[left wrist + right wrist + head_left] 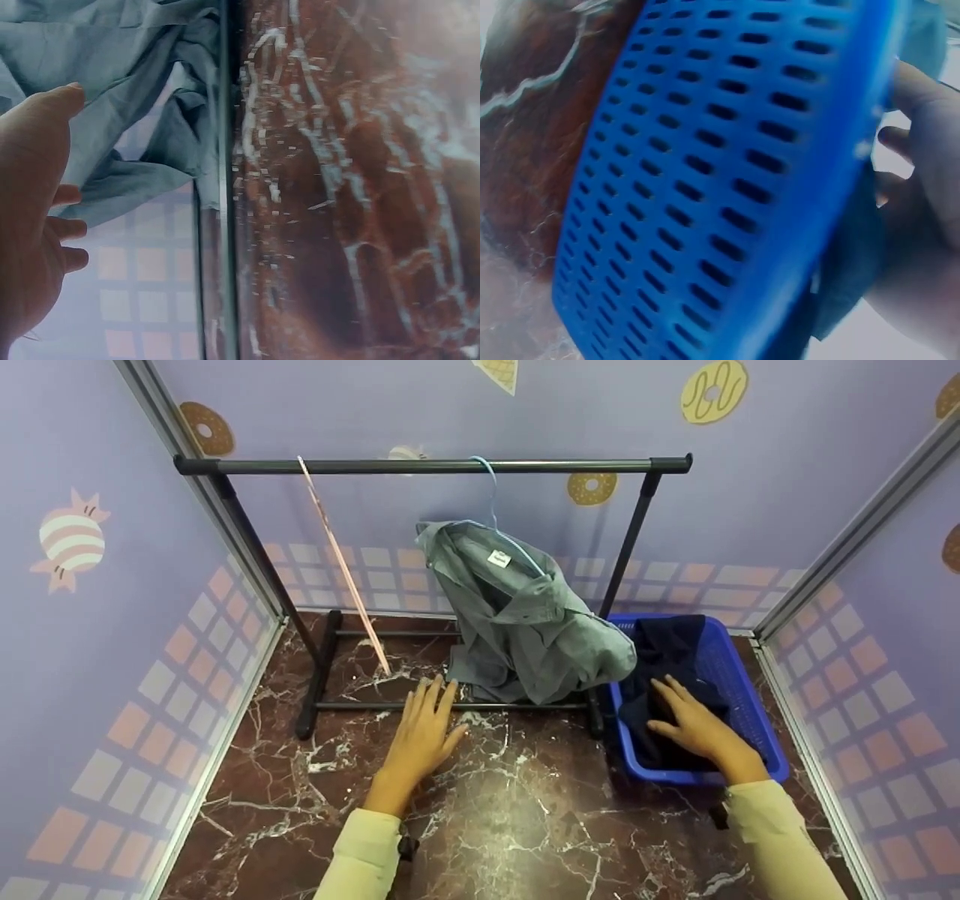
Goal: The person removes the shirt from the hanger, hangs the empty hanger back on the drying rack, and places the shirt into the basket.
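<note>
I've got my left hand (422, 733) spread mid-frame, right hand (694, 726) loose over dark clothes (671, 637) in the basket (729, 671), frame right, both empty.

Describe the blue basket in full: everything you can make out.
The blue basket is plastic-looking, roughly rectangular with rounded corners, its walls pierced by rows of slots beneath a smooth, solid rim. It sits upright on the marbled floor, beside the right end of the black rack in the head view. Dark cloth lies inside and appears to reach over the far rim. The right hand is over the cloth; whether it touches the basket cannot be told.
</note>
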Available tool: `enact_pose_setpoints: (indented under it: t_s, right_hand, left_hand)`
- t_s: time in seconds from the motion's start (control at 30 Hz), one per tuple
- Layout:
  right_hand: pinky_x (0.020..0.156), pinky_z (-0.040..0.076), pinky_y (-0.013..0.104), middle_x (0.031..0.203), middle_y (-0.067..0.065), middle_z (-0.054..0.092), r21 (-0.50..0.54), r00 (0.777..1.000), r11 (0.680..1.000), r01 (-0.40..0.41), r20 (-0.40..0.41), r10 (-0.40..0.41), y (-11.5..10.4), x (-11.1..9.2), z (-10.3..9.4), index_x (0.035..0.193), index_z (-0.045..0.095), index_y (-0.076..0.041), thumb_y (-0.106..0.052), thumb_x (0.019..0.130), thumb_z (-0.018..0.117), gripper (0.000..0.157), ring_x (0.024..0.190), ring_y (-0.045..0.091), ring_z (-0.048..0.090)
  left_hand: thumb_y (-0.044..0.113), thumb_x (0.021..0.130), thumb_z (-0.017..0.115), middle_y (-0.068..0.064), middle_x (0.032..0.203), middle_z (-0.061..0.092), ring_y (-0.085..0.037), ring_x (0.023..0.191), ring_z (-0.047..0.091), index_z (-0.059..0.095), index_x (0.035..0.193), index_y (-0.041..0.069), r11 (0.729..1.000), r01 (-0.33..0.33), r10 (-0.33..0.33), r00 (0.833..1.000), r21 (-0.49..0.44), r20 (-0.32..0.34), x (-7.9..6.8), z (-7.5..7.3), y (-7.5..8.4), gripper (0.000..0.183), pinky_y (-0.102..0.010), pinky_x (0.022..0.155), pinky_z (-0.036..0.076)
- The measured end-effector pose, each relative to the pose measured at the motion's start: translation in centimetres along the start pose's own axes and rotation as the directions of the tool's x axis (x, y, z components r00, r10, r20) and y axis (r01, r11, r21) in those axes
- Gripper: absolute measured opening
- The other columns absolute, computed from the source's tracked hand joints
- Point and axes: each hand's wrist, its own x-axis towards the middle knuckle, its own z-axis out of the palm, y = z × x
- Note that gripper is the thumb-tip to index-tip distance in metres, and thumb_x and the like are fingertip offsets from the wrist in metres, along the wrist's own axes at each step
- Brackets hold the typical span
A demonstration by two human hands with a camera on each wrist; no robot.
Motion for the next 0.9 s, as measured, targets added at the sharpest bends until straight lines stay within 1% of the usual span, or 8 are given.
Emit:
enact_pose_setpoints:
  t_s: [0.13, 0.3, 0.43, 0.6, 0.7, 0.77, 0.9]
  right_hand:
    - [0.113, 0.035, 0.071, 0.166, 0.033, 0.020, 0.029, 0.997, 0.999, 0.027, -0.077, -0.025, -1.1, -0.3, -0.8, 0.161, 0.029, -0.001, -0.032, 0.100, 0.069, 0.079, 0.143, 0.059, 0.036]
    - [0.117, 0.031, 0.068, 0.167, 0.029, 0.022, 0.054, 0.983, 0.996, 0.076, -0.170, -0.066, -2.8, -0.5, -1.8, 0.161, 0.028, 0.000, -0.030, 0.099, 0.071, 0.081, 0.147, 0.054, 0.033]
    - [0.117, 0.031, 0.068, 0.167, 0.028, 0.024, 0.065, 0.963, 0.990, 0.125, -0.249, -0.105, -4.5, -0.6, -2.8, 0.161, 0.029, 0.000, -0.026, 0.098, 0.072, 0.081, 0.148, 0.052, 0.032]
    - [0.115, 0.033, 0.069, 0.165, 0.027, 0.030, 0.061, 0.926, 0.981, 0.187, -0.345, -0.155, -6.5, -0.7, -4.2, 0.160, 0.033, -0.001, -0.021, 0.095, 0.075, 0.079, 0.147, 0.051, 0.036]
    - [0.116, 0.033, 0.068, 0.165, 0.024, 0.033, 0.070, 0.908, 0.976, 0.206, -0.386, -0.164, -7.3, -0.7, -4.8, 0.160, 0.035, -0.004, -0.019, 0.094, 0.076, 0.079, 0.147, 0.048, 0.037]
    - [0.117, 0.032, 0.067, 0.165, 0.022, 0.034, 0.077, 0.902, 0.975, 0.209, -0.400, -0.162, -7.8, -0.6, -5.1, 0.160, 0.036, -0.006, -0.019, 0.094, 0.076, 0.078, 0.148, 0.046, 0.036]
    - [0.117, 0.033, 0.066, 0.165, 0.020, 0.035, 0.074, 0.894, 0.973, 0.219, -0.415, -0.169, -8.5, -0.5, -5.9, 0.159, 0.037, -0.007, -0.018, 0.095, 0.076, 0.076, 0.149, 0.045, 0.037]
  left_hand:
    - [0.047, 0.103, 0.057, -0.026, 0.162, 0.036, -0.049, 0.152, 0.029, 0.033, 0.160, 0.006, 1.000, 0.003, -0.003, 0.999, -0.011, -0.038, 0.6, -1.1, 0.4, 0.074, -0.064, 0.123, 0.027]
    - [0.042, 0.100, 0.064, -0.027, 0.162, 0.035, -0.049, 0.151, 0.031, 0.035, 0.160, 0.006, 1.000, -0.018, 0.015, 0.995, -0.024, -0.097, 1.2, -2.6, 1.1, 0.075, -0.065, 0.122, 0.029]
    - [0.041, 0.100, 0.065, -0.026, 0.163, 0.035, -0.048, 0.151, 0.031, 0.034, 0.160, 0.005, 0.999, -0.034, 0.029, 0.992, -0.033, -0.123, 1.5, -3.6, 1.5, 0.076, -0.066, 0.121, 0.029]
    - [0.042, 0.101, 0.063, -0.025, 0.164, 0.034, -0.047, 0.152, 0.030, 0.034, 0.160, 0.006, 0.998, -0.040, 0.034, 0.990, -0.048, -0.134, 2.2, -4.4, 1.9, 0.076, -0.064, 0.122, 0.028]
    - [0.042, 0.101, 0.064, -0.025, 0.163, 0.034, -0.047, 0.152, 0.030, 0.033, 0.160, 0.006, 0.997, -0.048, 0.038, 0.989, -0.065, -0.146, 2.8, -4.7, 1.9, 0.076, -0.064, 0.122, 0.028]
    - [0.042, 0.101, 0.064, -0.025, 0.163, 0.034, -0.047, 0.152, 0.031, 0.033, 0.160, 0.006, 0.996, -0.049, 0.038, 0.988, -0.069, -0.153, 3.1, -4.9, 1.9, 0.076, -0.063, 0.123, 0.028]
    - [0.042, 0.101, 0.062, -0.024, 0.164, 0.034, -0.047, 0.152, 0.030, 0.033, 0.160, 0.007, 0.996, -0.042, 0.030, 0.989, -0.079, -0.147, 3.8, -5.2, 1.9, 0.075, -0.062, 0.124, 0.026]
